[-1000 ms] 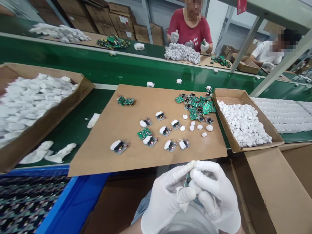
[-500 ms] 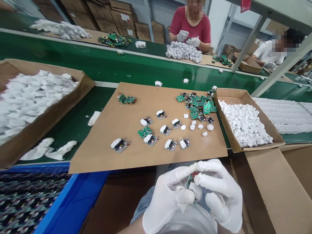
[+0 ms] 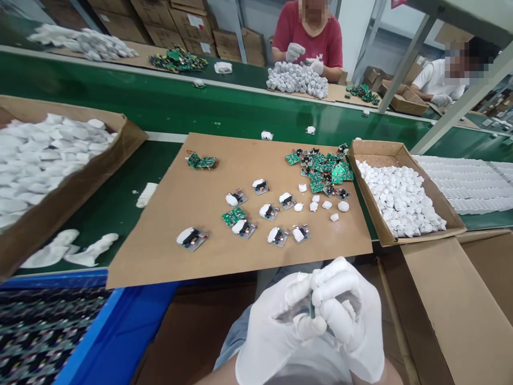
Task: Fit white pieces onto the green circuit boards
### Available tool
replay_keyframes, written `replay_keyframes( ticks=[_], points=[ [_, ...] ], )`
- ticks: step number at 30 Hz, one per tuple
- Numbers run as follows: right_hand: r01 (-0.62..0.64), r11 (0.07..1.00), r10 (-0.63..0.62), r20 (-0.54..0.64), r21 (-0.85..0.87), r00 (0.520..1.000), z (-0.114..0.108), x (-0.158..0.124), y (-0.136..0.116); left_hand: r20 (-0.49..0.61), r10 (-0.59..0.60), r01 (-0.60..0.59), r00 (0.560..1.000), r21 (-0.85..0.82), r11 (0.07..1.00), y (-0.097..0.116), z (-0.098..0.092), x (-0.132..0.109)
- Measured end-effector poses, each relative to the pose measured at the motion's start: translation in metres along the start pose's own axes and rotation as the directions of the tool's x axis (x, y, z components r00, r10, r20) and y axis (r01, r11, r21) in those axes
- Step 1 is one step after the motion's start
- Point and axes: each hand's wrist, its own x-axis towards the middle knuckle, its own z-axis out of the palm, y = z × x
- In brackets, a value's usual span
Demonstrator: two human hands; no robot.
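Observation:
My left hand [image 3: 276, 321], in a white glove, pinches a small green circuit board [image 3: 311, 306] above my lap. The fingers of my right hand [image 3: 348, 315], gloved too, are closed over the board's other side. Only a thin edge of the board shows; the rest is covered by both hands. Ahead, on a brown cardboard sheet [image 3: 148, 251], lie several boards with white wads on them, one being the board at the left [image 3: 192, 238]. Loose white wads [image 3: 343, 206] are scattered beside a pile of green boards [image 3: 320, 168].
A carton of white wads [image 3: 457, 224] stands at the right, a larger carton of white pieces [image 3: 132, 133] at the left. A blue crate [image 3: 116, 321] is at lower left. Beyond the green conveyor [image 3: 232, 115], a person in a red shirt [image 3: 308, 37] and another person [image 3: 433, 80] work.
My right hand has closed in on the board, its fingers now curled together. The white wad and red part seen there before are hidden. The view has shifted slightly.

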Motion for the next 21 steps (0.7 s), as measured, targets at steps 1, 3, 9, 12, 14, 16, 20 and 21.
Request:
replay_keyframes(
  ticks=[1,3,9,12,14,16,20,21],
  points=[
    [-0.01,1.0,0.01,-0.009,0.0,1.0,0.001,0.0,0.001,-0.005,0.007,-0.007,1.0,0.01,1.0,-0.003,-0.002,0.0],
    [-0.033,0.999,0.033,-0.009,-0.033,0.999,-0.001,0.0,0.004,-0.056,0.053,-0.049,0.997,0.068,0.997,-0.005,-0.005,0.001],
    [-0.113,0.991,0.103,0.144,0.069,0.984,-0.017,-0.002,0.011,0.037,0.031,-0.034,0.999,0.086,0.996,0.002,-0.003,0.004],
    [-0.056,0.998,0.057,0.139,-0.012,0.989,-0.016,0.001,0.005,0.054,0.004,-0.006,0.999,0.044,0.999,-0.006,-0.008,0.006],
    [-0.003,0.988,0.019,0.101,-0.155,0.995,-0.012,0.002,0.001,0.039,-0.011,0.009,0.999,0.047,0.999,-0.013,-0.012,0.007],
    [0.026,0.963,-0.002,0.087,-0.269,0.996,-0.011,0.003,-0.001,0.035,-0.023,0.02,0.999,0.07,0.997,-0.016,-0.015,0.007],
    [0.105,0.959,-0.056,0.186,-0.264,0.981,-0.018,0.0,0.009,0.115,-0.001,-0.01,0.993,0.094,0.996,-0.008,-0.01,0.008],
    [0.147,0.947,-0.09,0.204,-0.287,0.975,-0.019,-0.002,0.013,0.125,0.007,-0.019,0.992,0.094,0.995,-0.004,-0.008,0.008]
  ],
)
